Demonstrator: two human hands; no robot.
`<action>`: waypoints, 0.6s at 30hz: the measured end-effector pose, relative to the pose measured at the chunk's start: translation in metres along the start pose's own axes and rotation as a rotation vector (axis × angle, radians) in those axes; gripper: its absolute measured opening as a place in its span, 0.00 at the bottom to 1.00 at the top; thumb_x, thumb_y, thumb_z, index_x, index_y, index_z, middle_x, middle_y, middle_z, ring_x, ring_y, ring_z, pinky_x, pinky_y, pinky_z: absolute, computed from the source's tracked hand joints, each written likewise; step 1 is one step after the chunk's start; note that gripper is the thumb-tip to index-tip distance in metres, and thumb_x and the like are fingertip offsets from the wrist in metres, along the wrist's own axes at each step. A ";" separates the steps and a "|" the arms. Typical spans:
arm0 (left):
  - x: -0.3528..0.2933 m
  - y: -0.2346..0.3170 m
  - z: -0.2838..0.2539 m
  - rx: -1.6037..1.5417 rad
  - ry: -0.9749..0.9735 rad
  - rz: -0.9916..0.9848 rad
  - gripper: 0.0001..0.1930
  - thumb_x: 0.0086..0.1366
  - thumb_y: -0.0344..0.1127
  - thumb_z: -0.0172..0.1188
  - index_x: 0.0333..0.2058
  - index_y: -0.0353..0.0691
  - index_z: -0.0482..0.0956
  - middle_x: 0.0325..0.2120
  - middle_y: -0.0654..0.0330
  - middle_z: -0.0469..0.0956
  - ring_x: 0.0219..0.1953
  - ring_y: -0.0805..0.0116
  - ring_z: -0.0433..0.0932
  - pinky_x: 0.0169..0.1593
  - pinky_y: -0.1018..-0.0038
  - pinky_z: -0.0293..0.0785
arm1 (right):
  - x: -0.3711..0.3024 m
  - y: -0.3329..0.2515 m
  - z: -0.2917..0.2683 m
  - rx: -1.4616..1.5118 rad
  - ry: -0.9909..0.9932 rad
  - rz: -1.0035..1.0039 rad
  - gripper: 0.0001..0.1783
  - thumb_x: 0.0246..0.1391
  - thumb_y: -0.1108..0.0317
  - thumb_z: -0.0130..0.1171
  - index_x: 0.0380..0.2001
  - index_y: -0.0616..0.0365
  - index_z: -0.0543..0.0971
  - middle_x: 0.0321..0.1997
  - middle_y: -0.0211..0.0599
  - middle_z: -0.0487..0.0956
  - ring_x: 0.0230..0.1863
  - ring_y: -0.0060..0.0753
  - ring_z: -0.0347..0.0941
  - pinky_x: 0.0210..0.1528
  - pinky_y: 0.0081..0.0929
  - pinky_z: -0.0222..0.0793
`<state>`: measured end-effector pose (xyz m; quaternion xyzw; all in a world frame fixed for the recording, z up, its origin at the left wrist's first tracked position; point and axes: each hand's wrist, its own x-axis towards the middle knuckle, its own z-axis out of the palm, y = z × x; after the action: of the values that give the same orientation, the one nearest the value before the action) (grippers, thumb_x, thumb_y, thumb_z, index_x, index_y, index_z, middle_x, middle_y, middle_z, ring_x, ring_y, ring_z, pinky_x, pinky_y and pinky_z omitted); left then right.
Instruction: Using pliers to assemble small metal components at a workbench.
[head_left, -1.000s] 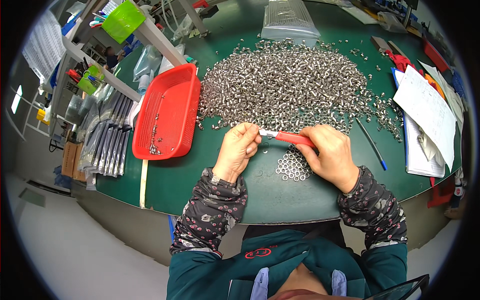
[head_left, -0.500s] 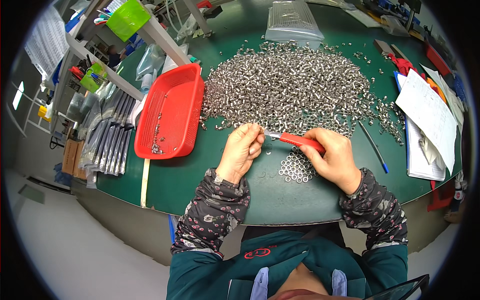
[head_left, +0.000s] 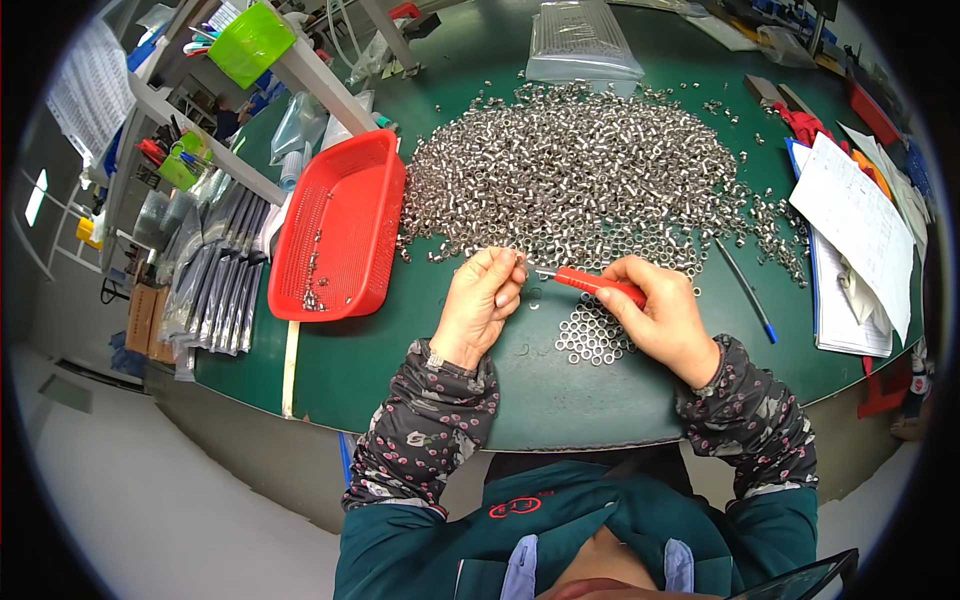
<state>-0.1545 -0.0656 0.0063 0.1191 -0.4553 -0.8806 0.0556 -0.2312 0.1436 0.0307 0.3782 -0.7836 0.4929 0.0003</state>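
My right hand is closed round the red handle of a utility knife, its thumb lying along the near side. The knife's short metal blade points left and reaches to the fingertips of my left hand. That hand is pinched shut on a tiny metal ring, mostly hidden by the thumb and forefinger. Below the knife lies a small patch of metal rings, flat on the green table. Beyond both hands spreads a large heap of small silvery metal rings.
At the left stands a red perforated basket with a few small pieces inside. A pen lies right of the heap, beside a clipboard with papers. Bagged dark parts are stacked further left. A plastic-wrapped pack lies at the back.
The knife has shifted slightly left and tilted a little, its blade still at my left fingertips. My left hand has barely moved.
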 end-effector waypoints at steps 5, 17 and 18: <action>-0.001 -0.001 0.003 0.022 0.015 -0.013 0.08 0.63 0.37 0.52 0.30 0.39 0.73 0.21 0.66 0.71 0.14 0.85 0.57 0.15 0.88 0.50 | 0.000 -0.001 0.000 -0.019 -0.046 0.019 0.09 0.47 0.64 0.59 0.28 0.59 0.75 0.18 0.39 0.74 0.18 0.38 0.72 0.20 0.30 0.64; -0.001 0.002 0.003 -0.005 -0.015 -0.024 0.09 0.64 0.38 0.51 0.33 0.38 0.72 0.23 0.64 0.71 0.14 0.85 0.58 0.15 0.89 0.50 | 0.003 0.002 -0.002 -0.051 0.136 -0.047 0.09 0.47 0.67 0.59 0.30 0.60 0.74 0.23 0.39 0.75 0.23 0.40 0.72 0.25 0.30 0.66; -0.001 0.002 0.001 0.000 -0.039 0.000 0.09 0.65 0.37 0.50 0.35 0.38 0.72 0.24 0.64 0.72 0.14 0.85 0.58 0.14 0.89 0.50 | 0.003 0.002 0.000 -0.050 0.137 -0.049 0.09 0.47 0.67 0.59 0.30 0.60 0.74 0.23 0.39 0.75 0.23 0.40 0.72 0.25 0.30 0.66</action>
<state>-0.1539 -0.0655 0.0083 0.1020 -0.4565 -0.8826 0.0467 -0.2344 0.1427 0.0299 0.3625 -0.7843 0.4977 0.0756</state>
